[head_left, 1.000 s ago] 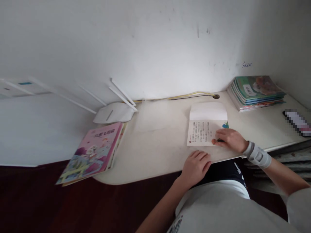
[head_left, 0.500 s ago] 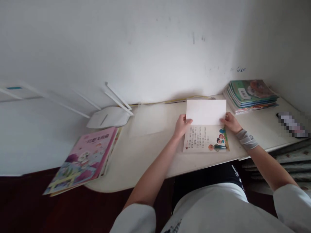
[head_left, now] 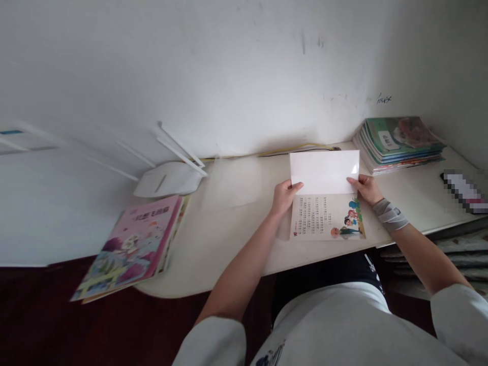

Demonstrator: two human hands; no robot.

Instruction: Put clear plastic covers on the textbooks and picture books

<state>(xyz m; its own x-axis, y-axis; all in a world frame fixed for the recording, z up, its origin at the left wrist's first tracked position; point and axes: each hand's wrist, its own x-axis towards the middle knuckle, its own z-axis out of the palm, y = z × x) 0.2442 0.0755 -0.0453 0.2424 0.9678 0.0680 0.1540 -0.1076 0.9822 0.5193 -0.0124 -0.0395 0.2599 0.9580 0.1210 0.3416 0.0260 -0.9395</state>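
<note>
A thin open booklet (head_left: 327, 216) lies on the desk, its lower page printed with columns of text and cartoon figures. Its blank white upper leaf (head_left: 324, 173) stands raised. My left hand (head_left: 285, 197) grips that leaf's lower left edge. My right hand (head_left: 366, 188), with a grey wrist brace (head_left: 390, 215) above it, pinches the leaf's lower right corner. The leaf hides whatever lies directly behind it.
A pink picture book (head_left: 129, 244) overhangs the desk's (head_left: 229, 213) curved left edge. A white router (head_left: 168, 179) with antennas stands behind it. A stack of green-covered books (head_left: 398, 142) sits back right, near a pixelated phone (head_left: 463, 192). A cable runs along the wall.
My left hand has risen from the desk's front edge to the booklet. My right hand has moved from the printed page to the white leaf, which both hands now hold raised.
</note>
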